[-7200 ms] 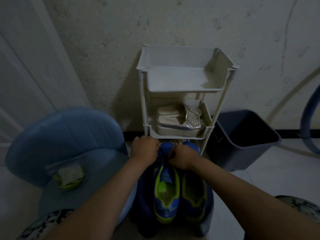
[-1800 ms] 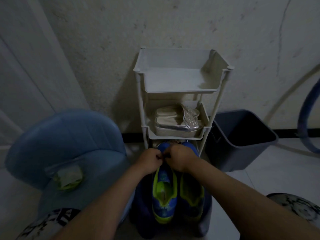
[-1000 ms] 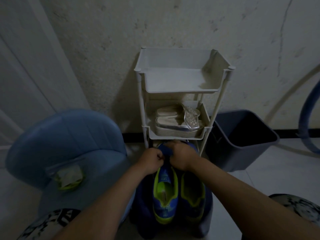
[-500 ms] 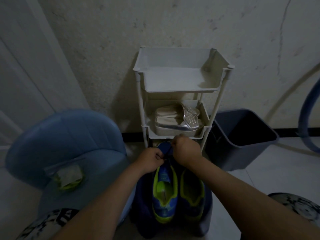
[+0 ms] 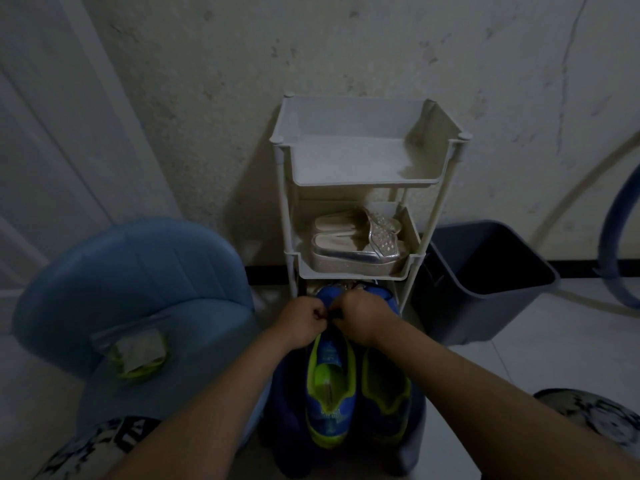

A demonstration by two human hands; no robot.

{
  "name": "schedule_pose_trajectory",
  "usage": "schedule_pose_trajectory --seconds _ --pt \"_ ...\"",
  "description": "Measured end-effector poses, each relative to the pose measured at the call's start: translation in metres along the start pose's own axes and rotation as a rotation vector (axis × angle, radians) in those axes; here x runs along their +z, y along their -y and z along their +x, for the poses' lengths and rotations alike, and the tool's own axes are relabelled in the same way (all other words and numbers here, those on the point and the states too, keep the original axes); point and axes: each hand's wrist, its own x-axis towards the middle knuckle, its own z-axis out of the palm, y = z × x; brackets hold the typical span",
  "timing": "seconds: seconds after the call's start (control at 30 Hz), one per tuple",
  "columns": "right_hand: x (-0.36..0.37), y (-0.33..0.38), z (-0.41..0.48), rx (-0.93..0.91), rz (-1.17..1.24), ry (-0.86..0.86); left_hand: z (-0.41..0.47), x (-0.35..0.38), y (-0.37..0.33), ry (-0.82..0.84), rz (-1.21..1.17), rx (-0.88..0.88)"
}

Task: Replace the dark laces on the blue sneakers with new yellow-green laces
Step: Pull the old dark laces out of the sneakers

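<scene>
Cracked plaster wall [image 5: 346,64] backs a white plastic rack [image 5: 360,183] with silver sandals [image 5: 356,242] on its middle tier. At its foot sit the blue sneakers [image 5: 332,386], side by side. The left hand [image 5: 303,323] and right hand [image 5: 360,320] meet over the left-side shoe's toe end, fingers curled, pinching a dark lace [image 5: 329,315]. A packet of yellow-green laces [image 5: 138,351] lies on the blue chair [image 5: 131,282].

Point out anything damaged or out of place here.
A long crack runs down the wall at upper right, and the plaster nearby is blotched. Otherwise nothing stands out: left hand and right hand pinch a sneaker's dark lace; sandals sit on the rack.
</scene>
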Motion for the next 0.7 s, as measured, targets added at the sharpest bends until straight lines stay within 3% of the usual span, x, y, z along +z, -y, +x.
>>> schedule_pose_trajectory --seconds 0.13,0.33,0.53,0.7 --pt "-0.001 -0.003 0.001 0.06 -0.006 -0.04 0.001 -0.002 0.001 0.021 -0.057 -0.019" --pt "-0.02 -0.013 0.002 0.282 0.072 -0.354 0.002 -0.003 0.002 0.034 -0.11 -0.025" --pt "-0.028 -0.026 0.0 0.372 0.052 -0.259 0.002 -0.001 0.0 0.014 -0.077 -0.027" --pt "-0.021 -0.023 0.0 0.168 0.052 -0.169 0.003 0.003 -0.006 -0.049 0.022 0.015"
